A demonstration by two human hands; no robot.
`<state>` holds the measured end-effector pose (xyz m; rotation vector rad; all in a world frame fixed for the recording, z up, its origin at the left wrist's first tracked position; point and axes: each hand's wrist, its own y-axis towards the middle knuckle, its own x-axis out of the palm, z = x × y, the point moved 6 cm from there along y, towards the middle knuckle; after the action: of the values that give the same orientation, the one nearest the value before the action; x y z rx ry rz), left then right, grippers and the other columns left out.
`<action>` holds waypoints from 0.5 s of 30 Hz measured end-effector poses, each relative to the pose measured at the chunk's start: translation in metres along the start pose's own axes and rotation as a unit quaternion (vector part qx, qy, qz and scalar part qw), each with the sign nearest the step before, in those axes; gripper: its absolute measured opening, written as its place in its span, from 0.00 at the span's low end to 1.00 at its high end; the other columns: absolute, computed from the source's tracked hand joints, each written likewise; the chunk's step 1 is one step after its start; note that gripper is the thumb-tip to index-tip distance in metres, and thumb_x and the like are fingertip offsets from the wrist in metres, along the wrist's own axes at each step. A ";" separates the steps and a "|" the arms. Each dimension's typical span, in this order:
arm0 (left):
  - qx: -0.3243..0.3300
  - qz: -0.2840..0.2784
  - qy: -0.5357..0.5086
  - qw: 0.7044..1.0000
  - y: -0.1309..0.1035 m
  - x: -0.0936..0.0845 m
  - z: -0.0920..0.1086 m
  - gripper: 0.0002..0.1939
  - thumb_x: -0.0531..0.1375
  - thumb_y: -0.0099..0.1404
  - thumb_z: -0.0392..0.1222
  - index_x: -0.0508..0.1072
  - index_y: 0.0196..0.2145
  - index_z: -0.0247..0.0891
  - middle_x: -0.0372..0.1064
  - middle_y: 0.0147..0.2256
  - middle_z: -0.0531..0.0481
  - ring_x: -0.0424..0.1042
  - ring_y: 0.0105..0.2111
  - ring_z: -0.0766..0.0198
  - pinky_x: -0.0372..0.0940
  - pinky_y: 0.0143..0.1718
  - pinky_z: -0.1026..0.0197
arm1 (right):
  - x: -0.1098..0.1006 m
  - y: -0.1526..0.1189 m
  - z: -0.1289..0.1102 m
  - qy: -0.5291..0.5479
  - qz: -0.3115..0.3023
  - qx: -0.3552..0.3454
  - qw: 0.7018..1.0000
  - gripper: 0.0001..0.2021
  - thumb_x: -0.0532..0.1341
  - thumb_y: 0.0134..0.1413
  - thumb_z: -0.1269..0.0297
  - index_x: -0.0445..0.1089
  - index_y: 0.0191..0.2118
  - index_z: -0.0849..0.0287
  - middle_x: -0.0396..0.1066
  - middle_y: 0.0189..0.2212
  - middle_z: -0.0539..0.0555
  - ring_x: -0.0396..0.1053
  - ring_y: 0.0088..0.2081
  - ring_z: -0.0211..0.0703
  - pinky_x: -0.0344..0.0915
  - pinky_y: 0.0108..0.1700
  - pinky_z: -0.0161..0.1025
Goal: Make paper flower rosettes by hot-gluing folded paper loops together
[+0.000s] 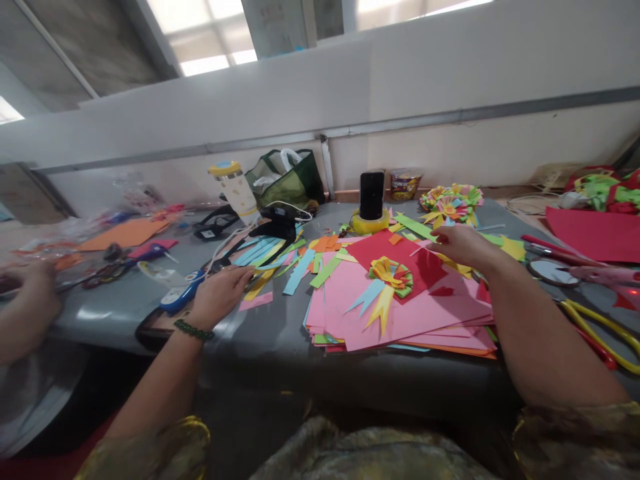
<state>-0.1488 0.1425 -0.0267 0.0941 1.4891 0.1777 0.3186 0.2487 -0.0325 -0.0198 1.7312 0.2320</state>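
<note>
My left hand (pixel 221 297), with a green bead bracelet, is low over the table at the left of the loose paper strips. Its fingers are drawn together beside a yellow strip (pixel 260 285); whether they grip one is unclear. My right hand (pixel 463 248) reaches over the far right of the paper pile, fingers curled together near a light green strip (pixel 414 225). What they pinch is too small to make out. Between the hands a paper rosette (pixel 391 277) with blue and yellow tails lies on red paper (pixel 367 250) and a stack of pink sheets (pixel 333 320).
A phone (pixel 372 195) stands in a yellow tape roll (pixel 371 223). Behind are finished rosettes (pixel 450 203), a snack cup (pixel 405 185), a tumbler (pixel 235 190) and a green bag (pixel 287 180). Yellow-handled scissors (pixel 600 333) and a pink glue gun (pixel 607 277) lie right. Another person's hand (pixel 30 300) is left.
</note>
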 end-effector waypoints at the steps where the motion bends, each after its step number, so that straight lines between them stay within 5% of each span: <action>1: 0.003 0.025 -0.013 1.000 0.000 0.000 -0.003 0.24 0.47 0.69 0.47 0.80 0.49 0.40 0.78 0.49 0.39 0.76 0.48 0.46 0.68 0.43 0.54 | 0.000 0.000 0.000 -0.002 -0.007 0.003 1.000 0.19 0.61 0.57 0.56 0.77 0.48 0.62 0.80 0.36 0.61 0.77 0.36 0.53 0.68 0.35 0.41; 7: 0.004 0.213 -0.110 0.971 0.001 -0.019 -0.014 0.20 0.51 0.64 0.48 0.81 0.42 0.41 0.80 0.38 0.45 0.77 0.41 0.53 0.69 0.43 0.57 | 0.003 0.001 0.001 -0.001 -0.029 0.004 1.000 0.22 0.60 0.58 0.54 0.76 0.52 0.61 0.82 0.39 0.60 0.78 0.39 0.51 0.69 0.37 0.39; 11: -0.032 0.227 -0.100 0.968 0.003 -0.030 -0.016 0.20 0.50 0.66 0.48 0.79 0.39 0.39 0.79 0.37 0.45 0.75 0.37 0.56 0.68 0.41 0.58 | 0.002 0.000 -0.002 -0.008 -0.035 0.006 0.999 0.21 0.60 0.58 0.55 0.77 0.52 0.61 0.82 0.39 0.60 0.78 0.39 0.52 0.70 0.38 0.40; 15: -0.040 0.151 -0.081 0.984 -0.002 -0.025 -0.008 0.17 0.55 0.63 0.54 0.77 0.30 0.41 0.77 0.29 0.50 0.73 0.30 0.58 0.65 0.33 0.61 | -0.001 -0.002 -0.005 -0.002 -0.038 0.013 0.999 0.22 0.61 0.58 0.56 0.77 0.53 0.63 0.81 0.40 0.62 0.78 0.40 0.54 0.70 0.39 0.40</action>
<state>-0.1582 0.1358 -0.0028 0.2646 1.2979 0.4647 0.3146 0.2459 -0.0312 -0.0652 1.7256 0.1536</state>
